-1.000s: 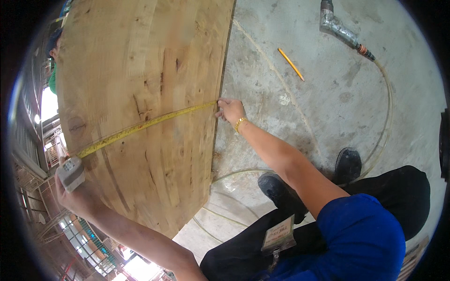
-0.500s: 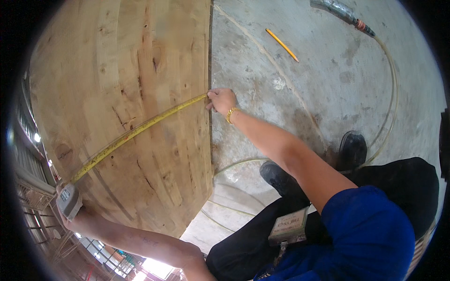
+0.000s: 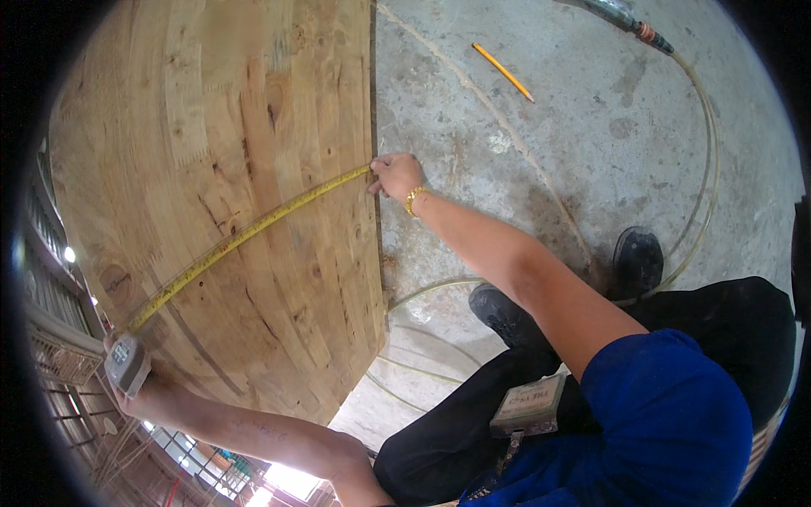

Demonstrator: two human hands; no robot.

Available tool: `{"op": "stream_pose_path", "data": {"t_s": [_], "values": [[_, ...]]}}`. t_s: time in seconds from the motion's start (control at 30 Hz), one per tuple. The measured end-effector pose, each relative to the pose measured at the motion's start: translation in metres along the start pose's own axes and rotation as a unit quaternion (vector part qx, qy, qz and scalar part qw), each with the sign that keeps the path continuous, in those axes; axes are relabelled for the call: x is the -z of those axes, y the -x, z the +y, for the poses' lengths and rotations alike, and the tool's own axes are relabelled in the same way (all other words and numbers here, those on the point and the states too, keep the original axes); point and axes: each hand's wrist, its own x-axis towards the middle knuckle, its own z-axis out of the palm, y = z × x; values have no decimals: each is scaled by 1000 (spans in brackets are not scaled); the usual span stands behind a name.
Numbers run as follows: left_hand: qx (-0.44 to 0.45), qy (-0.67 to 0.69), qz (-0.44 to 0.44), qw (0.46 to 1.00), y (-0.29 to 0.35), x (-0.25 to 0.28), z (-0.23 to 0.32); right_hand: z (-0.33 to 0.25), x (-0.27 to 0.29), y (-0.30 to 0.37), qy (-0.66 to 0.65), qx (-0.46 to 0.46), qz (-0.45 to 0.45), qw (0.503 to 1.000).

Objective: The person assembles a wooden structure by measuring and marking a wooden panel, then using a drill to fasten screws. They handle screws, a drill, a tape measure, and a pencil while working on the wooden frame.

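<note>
A wide wooden panel [image 3: 279,253] of joined strips fills the left of the view. Across it runs the yellow blade of a tape measure [image 3: 245,235], drawn out from its grey case [image 3: 128,367] at the far left edge. My left hand [image 3: 118,397] is closed around that case, most of its fingers hidden behind it. At the panel's right edge, my right hand [image 3: 397,176] pinches the blade's end between thumb and fingers. The blade lies on or just over the wood; I cannot tell which.
On the grey concrete floor [image 3: 456,152] lies a yellow pencil [image 3: 503,73]. An air tool [image 3: 612,13] at the upper right joins a clear hose [image 3: 714,160], which curves past my dark shoes [image 3: 638,260]. A badge [image 3: 530,404] hangs at my front.
The view has shifted slightly, so the pencil and air tool appear a little higher and further left. Both hands keep their hold on the tape measure.
</note>
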Motion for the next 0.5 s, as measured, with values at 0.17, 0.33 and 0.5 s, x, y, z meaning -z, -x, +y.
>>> {"op": "stream_pose_path", "data": {"t_s": [0.17,0.33,0.5], "values": [[-25,-41,-13,999,-2,6,-2,4,-5,-3,1,5,-1,1000],[-139,-123,-33,982,-14,16,-22,17,-4,-16,27,38,-15,999],[6,61,-7,998,-1,6,-5,13,-6,-10,-13,14,-27,999]]}}
